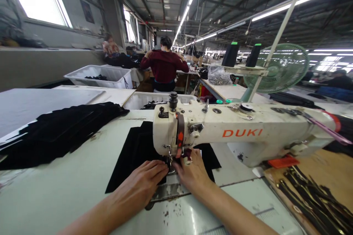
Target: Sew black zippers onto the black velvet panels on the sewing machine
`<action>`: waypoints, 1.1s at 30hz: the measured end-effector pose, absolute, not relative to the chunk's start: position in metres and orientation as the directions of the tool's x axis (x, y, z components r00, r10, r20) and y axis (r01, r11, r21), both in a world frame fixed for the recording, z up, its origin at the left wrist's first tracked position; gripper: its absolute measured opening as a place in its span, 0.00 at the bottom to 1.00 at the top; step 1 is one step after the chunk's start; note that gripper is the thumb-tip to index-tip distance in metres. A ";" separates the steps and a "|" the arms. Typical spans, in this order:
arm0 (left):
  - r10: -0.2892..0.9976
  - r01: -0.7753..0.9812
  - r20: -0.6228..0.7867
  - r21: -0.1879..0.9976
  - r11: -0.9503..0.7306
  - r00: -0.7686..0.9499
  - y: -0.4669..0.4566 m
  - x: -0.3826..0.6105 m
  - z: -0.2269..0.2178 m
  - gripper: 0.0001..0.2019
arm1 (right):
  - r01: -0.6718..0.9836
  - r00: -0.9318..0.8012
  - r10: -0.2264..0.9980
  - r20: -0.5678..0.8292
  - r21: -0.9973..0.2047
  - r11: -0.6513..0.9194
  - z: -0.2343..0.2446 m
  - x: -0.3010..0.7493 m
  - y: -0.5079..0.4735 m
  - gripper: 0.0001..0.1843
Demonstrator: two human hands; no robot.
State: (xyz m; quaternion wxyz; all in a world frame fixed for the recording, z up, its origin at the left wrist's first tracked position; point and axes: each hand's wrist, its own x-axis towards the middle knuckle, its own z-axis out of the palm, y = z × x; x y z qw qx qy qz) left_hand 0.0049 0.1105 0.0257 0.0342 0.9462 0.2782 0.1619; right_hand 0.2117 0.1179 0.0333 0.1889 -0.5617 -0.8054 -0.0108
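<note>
A black fabric piece (129, 158) lies under the needle of a white sewing machine (209, 121) marked DUKI. My left hand (149, 176) rests flat on the fabric, left of the presser foot (171, 167), fingers stretched out side by side. On the other side of the foot, my right hand (194, 170) lies over the fabric, its thumb spread toward the needle. Part of its fingers is hidden by the machine head and a small dark red item. More of the black fabric (211, 158) shows beyond my right hand.
A fanned stack of black fabric pieces (63, 128) lies at left. At lower right, dark strips with metallic edges (311, 198) lie on a brown board. White bins (102, 75), thread cones (231, 55) and a green fan (278, 68) stand beyond. A person in dark red (164, 66) sits ahead.
</note>
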 end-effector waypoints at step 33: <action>0.539 0.512 0.400 0.182 -0.839 0.741 0.114 0.007 0.011 0.24 | 0.691 -0.601 0.587 0.543 -0.016 0.723 0.016 0.233 0.104 0.12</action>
